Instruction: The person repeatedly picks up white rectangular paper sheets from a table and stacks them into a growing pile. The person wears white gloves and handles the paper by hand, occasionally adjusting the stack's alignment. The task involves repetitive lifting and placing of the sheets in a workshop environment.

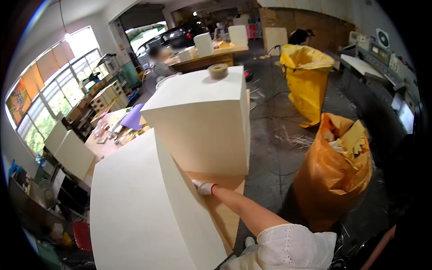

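A large white box (130,211) fills the near left, its broad face toward me and its narrow side sloping to the right. My right hand (204,187), in a white glove with a red cuff, is at this box's lower right edge. Its fingers appear closed on that edge, with the tips hidden. Beyond it a second large white box (202,130) stands on a light wooden table (227,216). A roll of tape (218,70) lies on the second box's top. My left hand is not in view.
To the right stand an orange sack (333,180) of scraps and a yellow sack (308,81). Scrap strips (292,137) litter the dark floor. A cluttered table (105,144) is at the left. Farther off, a person (159,63) is near another worktable (207,58); another person (300,37) bends over.
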A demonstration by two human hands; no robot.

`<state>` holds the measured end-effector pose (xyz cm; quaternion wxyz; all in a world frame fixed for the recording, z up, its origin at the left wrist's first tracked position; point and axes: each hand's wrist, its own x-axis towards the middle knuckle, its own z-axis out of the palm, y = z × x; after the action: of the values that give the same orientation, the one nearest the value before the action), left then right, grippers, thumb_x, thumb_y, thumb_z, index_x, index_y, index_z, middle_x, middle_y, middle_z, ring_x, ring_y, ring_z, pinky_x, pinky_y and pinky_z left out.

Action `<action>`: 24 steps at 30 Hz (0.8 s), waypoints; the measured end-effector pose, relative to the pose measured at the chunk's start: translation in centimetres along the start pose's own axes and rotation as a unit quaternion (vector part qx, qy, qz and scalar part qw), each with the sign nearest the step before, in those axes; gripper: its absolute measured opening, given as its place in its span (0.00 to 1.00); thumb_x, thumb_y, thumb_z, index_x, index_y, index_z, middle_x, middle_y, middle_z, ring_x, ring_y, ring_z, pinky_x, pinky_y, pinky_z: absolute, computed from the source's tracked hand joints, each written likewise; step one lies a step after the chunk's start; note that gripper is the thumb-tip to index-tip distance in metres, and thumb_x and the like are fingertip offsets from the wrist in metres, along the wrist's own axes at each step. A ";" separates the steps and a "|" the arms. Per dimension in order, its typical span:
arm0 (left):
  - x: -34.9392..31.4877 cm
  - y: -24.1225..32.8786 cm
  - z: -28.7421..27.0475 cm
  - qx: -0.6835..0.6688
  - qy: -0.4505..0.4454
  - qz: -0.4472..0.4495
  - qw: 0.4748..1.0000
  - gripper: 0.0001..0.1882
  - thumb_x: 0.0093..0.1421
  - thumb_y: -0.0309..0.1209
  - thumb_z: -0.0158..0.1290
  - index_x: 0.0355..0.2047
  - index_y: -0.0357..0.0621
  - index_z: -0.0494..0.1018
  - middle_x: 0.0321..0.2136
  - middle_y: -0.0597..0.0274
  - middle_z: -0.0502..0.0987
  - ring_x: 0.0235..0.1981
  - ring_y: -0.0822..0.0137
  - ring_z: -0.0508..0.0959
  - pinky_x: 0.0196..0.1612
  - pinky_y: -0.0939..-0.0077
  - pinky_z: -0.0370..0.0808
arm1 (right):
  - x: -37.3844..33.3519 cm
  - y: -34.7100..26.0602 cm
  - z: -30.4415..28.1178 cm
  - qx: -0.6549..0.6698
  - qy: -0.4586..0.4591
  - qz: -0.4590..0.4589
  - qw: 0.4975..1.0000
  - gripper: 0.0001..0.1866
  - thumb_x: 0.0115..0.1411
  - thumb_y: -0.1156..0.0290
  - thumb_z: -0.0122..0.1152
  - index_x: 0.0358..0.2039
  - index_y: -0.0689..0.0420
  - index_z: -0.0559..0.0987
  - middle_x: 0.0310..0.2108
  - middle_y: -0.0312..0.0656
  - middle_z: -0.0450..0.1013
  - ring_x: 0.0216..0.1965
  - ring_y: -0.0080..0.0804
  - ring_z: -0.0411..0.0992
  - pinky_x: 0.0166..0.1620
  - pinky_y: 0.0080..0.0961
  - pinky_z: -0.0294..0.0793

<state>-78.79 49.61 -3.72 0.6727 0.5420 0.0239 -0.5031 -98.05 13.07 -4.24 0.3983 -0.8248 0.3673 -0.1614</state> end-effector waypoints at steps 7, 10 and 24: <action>0.4 3.1 0.9 0.022 -0.014 0.030 0.999 0.23 0.56 0.46 0.42 0.46 0.46 0.72 0.38 0.64 0.78 0.42 0.61 0.74 0.48 0.58 0.69 | -0.6 0.7 0.9 0.042 -0.004 0.049 0.998 0.17 0.56 0.74 0.46 0.47 0.54 0.68 0.46 0.51 0.71 0.48 0.45 0.68 0.48 0.35 0.66; 1.3 4.7 0.8 0.037 -0.046 0.038 0.998 0.23 0.56 0.46 0.42 0.46 0.46 0.71 0.38 0.64 0.78 0.42 0.62 0.74 0.48 0.58 0.69 | -3.6 1.4 0.0 0.053 0.011 0.048 0.997 0.19 0.56 0.73 0.48 0.49 0.53 0.69 0.47 0.52 0.71 0.49 0.44 0.67 0.49 0.33 0.65; 10.9 12.6 9.4 0.123 -0.261 0.030 0.957 0.22 0.59 0.44 0.42 0.47 0.44 0.70 0.39 0.64 0.77 0.41 0.63 0.74 0.47 0.62 0.70 | -24.4 -3.6 5.5 0.174 0.380 0.320 0.850 0.19 0.57 0.73 0.52 0.50 0.55 0.70 0.45 0.44 0.73 0.48 0.34 0.71 0.49 0.27 0.68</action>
<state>-69.45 34.25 2.74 0.5983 0.4705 -0.2310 -0.6061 -109.76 35.43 -4.27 0.3943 -0.4531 0.6995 -0.3872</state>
